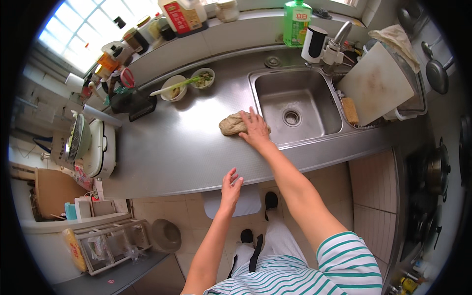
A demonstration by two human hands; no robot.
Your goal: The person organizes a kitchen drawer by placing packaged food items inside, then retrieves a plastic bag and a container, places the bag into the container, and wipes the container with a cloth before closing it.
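A lumpy beige-brown bundle, which looks like a bunched-up dishcloth, lies on the steel countertop at the left rim of the sink. Over its right end is my right hand, fingers spread across the top and thumb on the near side. Part of the cloth is hidden beneath that palm. My left hand hovers at the counter's front edge, fingers loosely curled and apart, holding nothing. Farther back stand two small bowls of food, one white bowl with a scallion laid across it and another bowl beside it.
A faucet rises behind the sink, with a green detergent bottle nearby. Right of the basin lean a cutting board and a sponge. A white appliance and a dark knife holder stand to the left.
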